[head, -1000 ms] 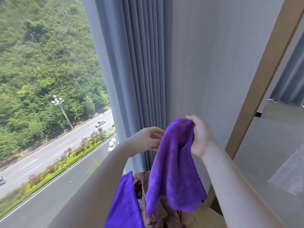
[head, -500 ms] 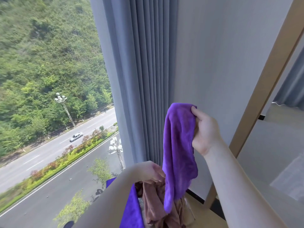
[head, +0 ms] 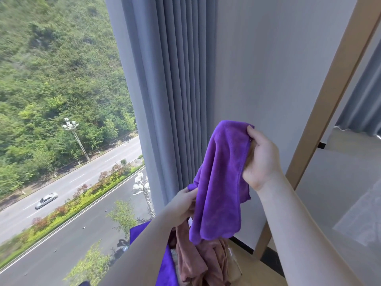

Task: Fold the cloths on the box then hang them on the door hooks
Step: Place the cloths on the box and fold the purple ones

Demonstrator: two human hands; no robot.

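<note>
A purple cloth (head: 220, 182) hangs in the air in front of the grey curtain. My right hand (head: 260, 159) grips its top edge, holding it up. My left hand (head: 183, 205) pinches the cloth's left edge lower down. Below them lies a brown cloth (head: 200, 259), crumpled, and a second purple cloth (head: 167, 263) sits partly hidden behind my left forearm. The box under these cloths is mostly hidden. No door hooks are in view.
A grey curtain (head: 175, 89) hangs to the left of a pale wall (head: 268, 79). A large window (head: 61, 120) on the left looks down on a road. A wooden-framed mirror (head: 321, 129) leans at the right, over a wooden floor (head: 259, 271).
My right hand lifted the purple cloth higher. My left hand dropped from the cloth's top toward the pile, then took hold of the cloth's lower left edge.
</note>
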